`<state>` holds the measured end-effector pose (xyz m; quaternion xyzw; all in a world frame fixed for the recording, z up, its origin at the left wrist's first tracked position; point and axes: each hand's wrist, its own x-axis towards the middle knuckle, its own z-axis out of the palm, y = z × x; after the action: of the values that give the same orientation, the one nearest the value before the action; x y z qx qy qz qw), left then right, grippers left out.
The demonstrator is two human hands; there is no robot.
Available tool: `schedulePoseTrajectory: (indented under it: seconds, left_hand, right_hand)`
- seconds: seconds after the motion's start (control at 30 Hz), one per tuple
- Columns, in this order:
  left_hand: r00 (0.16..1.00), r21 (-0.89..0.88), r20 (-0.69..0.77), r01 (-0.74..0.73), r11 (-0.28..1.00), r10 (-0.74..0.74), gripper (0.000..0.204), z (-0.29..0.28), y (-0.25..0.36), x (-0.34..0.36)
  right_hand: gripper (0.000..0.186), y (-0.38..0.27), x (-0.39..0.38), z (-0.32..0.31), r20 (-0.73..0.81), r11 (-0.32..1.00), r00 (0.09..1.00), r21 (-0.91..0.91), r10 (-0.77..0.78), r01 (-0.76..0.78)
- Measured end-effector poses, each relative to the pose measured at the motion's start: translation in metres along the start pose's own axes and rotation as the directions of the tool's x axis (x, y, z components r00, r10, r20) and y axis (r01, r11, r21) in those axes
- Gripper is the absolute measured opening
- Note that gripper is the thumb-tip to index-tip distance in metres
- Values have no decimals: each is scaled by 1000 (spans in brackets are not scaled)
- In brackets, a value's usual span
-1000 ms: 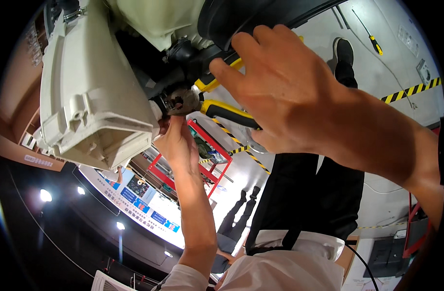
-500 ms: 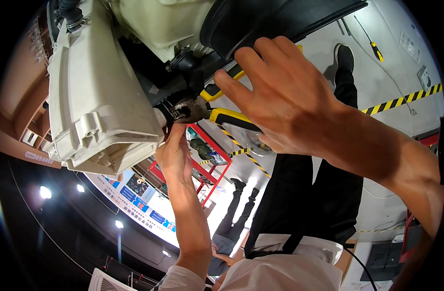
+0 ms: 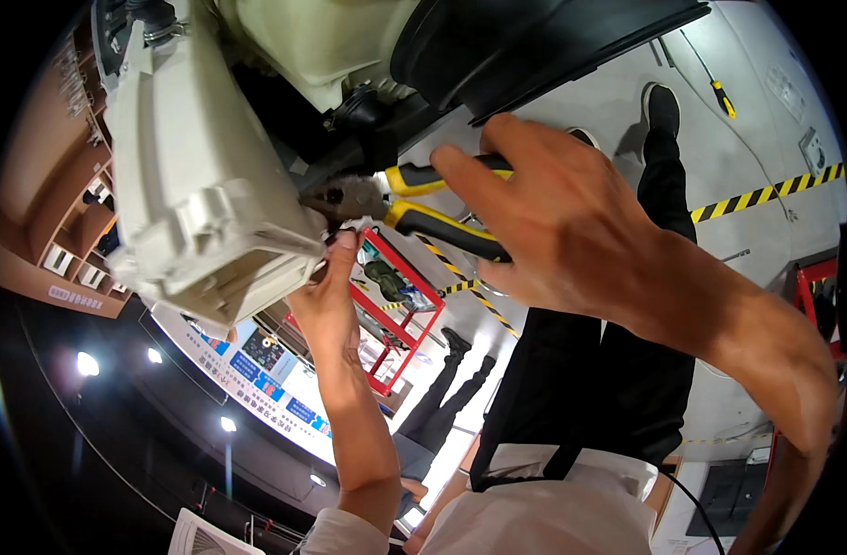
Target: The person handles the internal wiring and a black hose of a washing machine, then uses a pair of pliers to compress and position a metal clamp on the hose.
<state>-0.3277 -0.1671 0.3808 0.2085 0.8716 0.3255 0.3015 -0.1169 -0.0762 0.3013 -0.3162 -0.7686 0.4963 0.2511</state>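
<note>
In my right hand (image 3: pixel 571 213) are pliers (image 3: pixel 354 197) with black and yellow handles. Their metal jaws sit at the side of a white plastic housing (image 3: pixel 187 157), close to its open lower end; what lies between the jaws I cannot make out. My left hand (image 3: pixel 326 301) reaches up from below, its thumb just under the jaws. Its fingers are closed beside the housing's end, and whatever they grip is mostly hidden. A large black round part (image 3: pixel 506 46) and a cream plastic tub (image 3: pixel 317 42) are above the pliers.
A screwdriver (image 3: pixel 721 97) with a yellow and black handle lies on the floor at upper right, by a cable. Black-yellow tape (image 3: pixel 766 192) marks the floor. Beyond my left arm stands a red cart (image 3: pixel 414 319); another person's legs (image 3: pixel 442 379) are near it.
The pliers have shifted left against the housing, and my right fingers have come down, exposing more of the handles. The housing has moved slightly right. My left thumb stays near the jaws.
</note>
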Motion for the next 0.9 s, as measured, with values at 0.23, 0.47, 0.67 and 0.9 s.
schedulePoseTrajectory:
  seconds: [0.23,0.47,0.67,0.9]
  left_hand:
    - [998,-78,63,17,997,-12,45,0,-9,-1]
    - [995,-303,49,-68,951,87,43,10,-25,0]
    - [992,-174,-37,-122,977,117,42,17,-30,5]
    - [990,-315,-123,-110,943,75,30,37,-36,5]
  right_hand:
    - [59,10,-30,-2,-39,966,971,115,237,-231]
    - [62,14,-72,-1,163,843,855,157,492,-515]
    - [61,13,-83,-8,224,778,802,204,554,-595]
    - [60,26,-64,-34,280,804,812,177,512,-568]
